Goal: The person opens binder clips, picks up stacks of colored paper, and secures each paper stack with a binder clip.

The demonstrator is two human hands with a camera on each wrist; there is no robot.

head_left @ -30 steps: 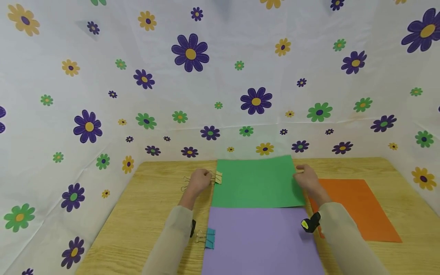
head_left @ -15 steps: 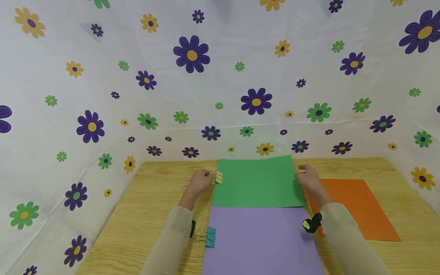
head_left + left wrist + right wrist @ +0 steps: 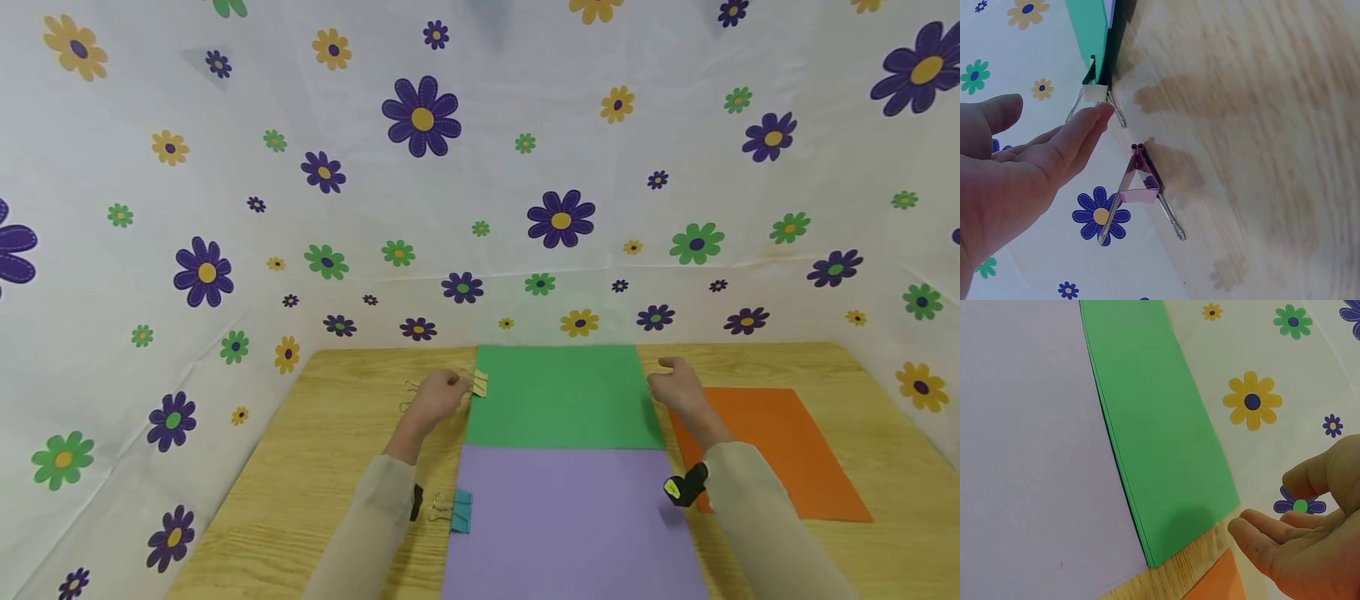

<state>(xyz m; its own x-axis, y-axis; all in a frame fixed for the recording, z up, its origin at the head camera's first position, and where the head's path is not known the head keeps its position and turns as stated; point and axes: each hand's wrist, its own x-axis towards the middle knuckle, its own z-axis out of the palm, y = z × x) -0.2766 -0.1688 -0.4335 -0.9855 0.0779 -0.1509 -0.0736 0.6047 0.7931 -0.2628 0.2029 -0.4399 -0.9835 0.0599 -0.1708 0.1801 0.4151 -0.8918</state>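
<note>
Green sheets [image 3: 566, 396] lie over the far part of a purple sheet [image 3: 573, 525]. A pale yellow binder clip [image 3: 479, 384] bites their left edge. My left hand [image 3: 437, 396] is at this clip; in the left wrist view its fingers are extended, fingertips at the back of the clip [image 3: 1095, 92], thumb apart. Beside it a pink binder clip [image 3: 1139, 187] stands on the table. My right hand [image 3: 678, 393] hovers just off the green sheets' right edge, holding nothing, its fingers loosely bent in the right wrist view.
A teal binder clip [image 3: 461, 511] sits on the purple sheet's left edge. An orange sheet [image 3: 787, 458] lies at the right, partly under my right forearm. The wooden table [image 3: 322, 467] meets a flower-printed cloth [image 3: 480, 167] at the back and sides.
The green sheets' raised right side has settled flat, and their near edge now looks straight. My right hand has drifted slightly right, away from them. My left hand stays by the yellow clip.
</note>
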